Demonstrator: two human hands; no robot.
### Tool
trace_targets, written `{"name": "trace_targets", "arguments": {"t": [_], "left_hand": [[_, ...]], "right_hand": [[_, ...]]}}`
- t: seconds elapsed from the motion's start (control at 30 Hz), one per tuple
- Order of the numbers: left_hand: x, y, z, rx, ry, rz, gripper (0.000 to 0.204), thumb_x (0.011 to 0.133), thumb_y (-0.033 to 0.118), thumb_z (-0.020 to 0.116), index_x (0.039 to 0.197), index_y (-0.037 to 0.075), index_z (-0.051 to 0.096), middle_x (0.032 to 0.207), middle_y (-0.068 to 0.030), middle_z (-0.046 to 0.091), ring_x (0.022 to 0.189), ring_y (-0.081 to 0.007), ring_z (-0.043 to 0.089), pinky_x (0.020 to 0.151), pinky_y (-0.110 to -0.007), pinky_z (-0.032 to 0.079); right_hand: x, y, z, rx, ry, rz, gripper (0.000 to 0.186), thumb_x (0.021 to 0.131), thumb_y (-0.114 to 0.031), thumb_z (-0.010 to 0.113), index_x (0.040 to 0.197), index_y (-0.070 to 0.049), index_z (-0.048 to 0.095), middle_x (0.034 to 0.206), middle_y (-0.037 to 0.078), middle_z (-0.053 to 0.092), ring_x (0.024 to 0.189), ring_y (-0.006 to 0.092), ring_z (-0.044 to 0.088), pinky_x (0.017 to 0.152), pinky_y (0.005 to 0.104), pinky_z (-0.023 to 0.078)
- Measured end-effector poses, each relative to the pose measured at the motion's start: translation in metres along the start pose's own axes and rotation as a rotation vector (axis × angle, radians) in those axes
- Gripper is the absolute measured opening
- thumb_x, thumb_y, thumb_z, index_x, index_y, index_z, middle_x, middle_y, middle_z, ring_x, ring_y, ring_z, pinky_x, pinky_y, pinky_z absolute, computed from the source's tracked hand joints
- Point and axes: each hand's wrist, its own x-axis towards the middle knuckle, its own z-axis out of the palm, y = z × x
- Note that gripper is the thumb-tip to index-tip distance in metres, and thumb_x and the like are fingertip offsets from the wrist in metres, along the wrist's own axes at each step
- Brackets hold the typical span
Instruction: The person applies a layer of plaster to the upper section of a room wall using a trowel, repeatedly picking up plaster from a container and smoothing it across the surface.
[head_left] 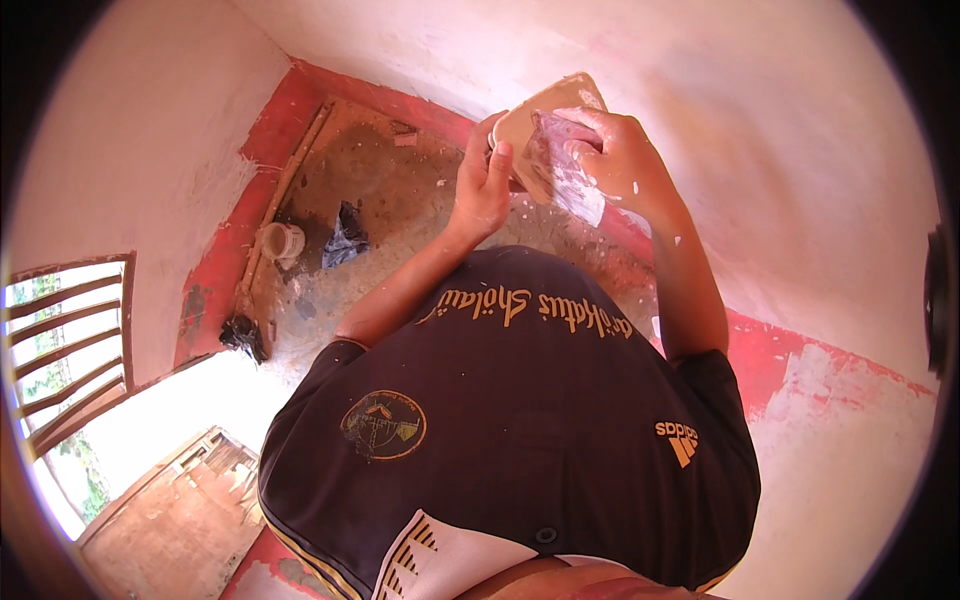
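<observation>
My left hand [484, 180] grips the near edge of a flat tan board [545, 105] smeared with white plaster, held up at chest height. My right hand [620, 160], flecked with white, is closed on a wide putty knife [562, 175] whose plaster-coated blade lies against the board's face. Both hands meet in front of a pale plastered wall [760, 150]. My dark shirt fills the lower middle of the view.
Below lies a dusty floor [390, 200] with a red-painted wall base [790, 350] around it. A small white bucket [281, 242], a dark crumpled bag [346, 238] and a long stick [285, 190] sit near the corner. A barred window [70, 340] is at left.
</observation>
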Motion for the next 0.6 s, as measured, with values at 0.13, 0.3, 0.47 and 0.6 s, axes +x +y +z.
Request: {"name": "trace_targets", "arguments": {"t": [0.13, 0.3, 0.47, 0.6], "left_hand": [[0.004, 0.011, 0.000, -0.100, 0.015, -0.109, 0.048, 0.108, 0.034, 0.040, 0.143, 0.001, 0.035, 0.125, -0.0134, 0.054, 0.110, -0.0190, 0.059, 0.083, -0.031, 0.058], [0.022, 0.003, -0.013, 0.020, -0.013, 0.012, 0.050, 0.107, 0.036, 0.039, 0.144, 0.002, 0.034, 0.126, -0.0142, 0.052, 0.108, -0.0205, 0.061, 0.077, -0.031, 0.061], [0.023, -0.001, -0.018, 0.069, -0.049, -0.063, 0.049, 0.108, 0.036, 0.038, 0.143, 0.002, 0.033, 0.127, -0.0148, 0.051, 0.108, -0.0208, 0.060, 0.076, -0.032, 0.062], [0.024, -0.001, -0.008, -0.098, -0.081, -0.147, 0.048, 0.108, 0.036, 0.036, 0.143, 0.004, 0.032, 0.130, -0.0150, 0.050, 0.115, -0.0238, 0.058, 0.076, -0.036, 0.063]], "right_hand": [[0.004, 0.010, 0.003, 0.232, 0.031, 0.057, 0.038, 0.087, -0.003, 0.061, 0.124, 0.003, 0.064, 0.101, 0.012, 0.072, 0.087, 0.0147, 0.067, 0.080, 0.0296, 0.053], [0.010, 0.031, 0.017, 0.537, 0.111, 0.133, 0.040, 0.087, -0.007, 0.062, 0.125, 0.007, 0.062, 0.102, 0.013, 0.071, 0.088, 0.0153, 0.067, 0.079, 0.0299, 0.053], [0.003, 0.049, 0.038, 0.994, 0.193, 0.334, 0.038, 0.092, 0.000, 0.058, 0.128, 0.013, 0.055, 0.107, 0.014, 0.069, 0.094, 0.0172, 0.068, 0.085, 0.0287, 0.055], [-0.008, 0.074, 0.040, 1.193, 0.262, 0.291, 0.044, 0.092, -0.004, 0.058, 0.131, 0.013, 0.053, 0.114, 0.016, 0.067, 0.097, 0.0188, 0.067, 0.086, 0.0310, 0.054]]}}
